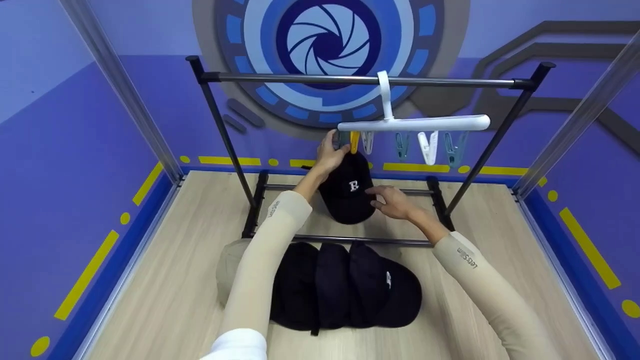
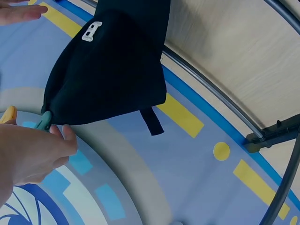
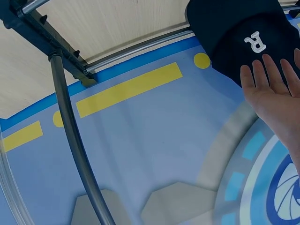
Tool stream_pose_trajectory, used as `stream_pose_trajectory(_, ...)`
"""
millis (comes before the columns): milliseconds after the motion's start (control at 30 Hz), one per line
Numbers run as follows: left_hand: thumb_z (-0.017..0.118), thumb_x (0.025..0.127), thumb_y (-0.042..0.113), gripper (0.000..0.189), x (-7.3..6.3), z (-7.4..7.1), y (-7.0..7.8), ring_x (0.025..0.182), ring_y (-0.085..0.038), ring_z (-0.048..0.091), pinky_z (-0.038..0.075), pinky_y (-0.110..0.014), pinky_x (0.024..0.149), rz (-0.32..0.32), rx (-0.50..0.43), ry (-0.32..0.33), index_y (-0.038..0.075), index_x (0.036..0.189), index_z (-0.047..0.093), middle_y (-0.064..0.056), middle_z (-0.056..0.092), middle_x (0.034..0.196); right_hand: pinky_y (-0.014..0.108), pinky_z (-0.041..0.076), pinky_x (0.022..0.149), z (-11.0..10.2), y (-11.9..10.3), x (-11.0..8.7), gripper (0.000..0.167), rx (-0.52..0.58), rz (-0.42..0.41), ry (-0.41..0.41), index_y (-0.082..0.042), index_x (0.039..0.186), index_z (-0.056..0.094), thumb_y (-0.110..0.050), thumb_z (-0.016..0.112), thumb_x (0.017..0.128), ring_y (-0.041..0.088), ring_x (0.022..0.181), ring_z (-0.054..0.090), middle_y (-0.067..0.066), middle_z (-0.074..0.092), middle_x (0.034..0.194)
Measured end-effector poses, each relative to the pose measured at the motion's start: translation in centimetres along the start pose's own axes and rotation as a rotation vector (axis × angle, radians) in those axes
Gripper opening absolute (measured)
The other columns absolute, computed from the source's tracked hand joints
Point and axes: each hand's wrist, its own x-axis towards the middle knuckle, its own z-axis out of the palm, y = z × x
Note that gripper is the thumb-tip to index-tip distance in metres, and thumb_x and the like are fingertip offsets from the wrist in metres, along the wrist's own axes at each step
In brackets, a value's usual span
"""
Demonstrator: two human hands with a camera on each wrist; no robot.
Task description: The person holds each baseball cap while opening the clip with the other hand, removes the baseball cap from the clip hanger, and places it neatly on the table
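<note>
A black baseball cap [image 1: 350, 192] with a white letter R hangs below the left end of a white clip hanger [image 1: 425, 123]. My left hand [image 1: 330, 155] is at that end, its fingers and thumb pinching a teal clip [image 2: 44, 121] whose tip meets the cap's edge in the left wrist view. The clip's handles are mostly hidden by the hand [image 2: 35, 152]. By the cap's right side is my right hand [image 1: 395, 201], fingers extended and close to the front panel. The right wrist view shows this palm [image 3: 276, 101] with nothing gripped; contact is unclear.
The hanger hooks over the top bar [image 1: 300, 78] of a black rack. A yellow clip [image 1: 354, 142], a white clip [image 1: 428, 148] and several others hang along it. Overlapping black caps [image 1: 335, 287] and a beige cap [image 1: 230, 265] lie on the wooden tabletop [image 1: 165, 260] in front.
</note>
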Motion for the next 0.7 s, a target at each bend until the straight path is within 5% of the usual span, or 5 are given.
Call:
stream_pose_trajectory(333,0.063,0.101,0.022,0.054,0.4,0.3,0.6,0.137,-0.029,0.049,0.041,-0.038,0.115,-0.060,-0.018,0.085,0.005,0.150,0.047,-0.017,0.051,0.146,0.058,0.042,0.111,0.4,-0.8,0.3,0.037,0.006,-0.012,-0.009,0.011,0.134,0.059,-0.006,0.057,0.101,0.047,0.131,0.055,0.029,0.062,0.136)
stream_pose_trajectory(500,0.066,0.100,0.031,0.039,0.0,0.4,0.5,0.092,-0.019,0.063,0.050,-0.029,0.087,-0.052,-0.012,0.119,0.002,0.126,0.060,-0.009,0.067,0.103,0.058,0.044,0.109,0.5,-1.4,0.3,0.037,0.023,-0.032,0.003,0.011,0.134,0.059,-0.005,0.058,0.100,0.047,0.129,0.057,0.030,0.062,0.135)
stream_pose_trajectory(700,0.068,0.097,0.044,0.033,-0.8,-0.4,0.5,0.063,-0.011,0.052,0.039,-0.024,0.062,-0.064,0.098,0.169,0.012,0.095,0.064,0.005,0.056,0.065,0.058,0.043,0.110,0.6,-2.0,0.6,0.040,0.027,-0.028,-0.012,0.011,0.136,0.057,-0.006,0.057,0.101,0.047,0.129,0.056,0.031,0.060,0.137)
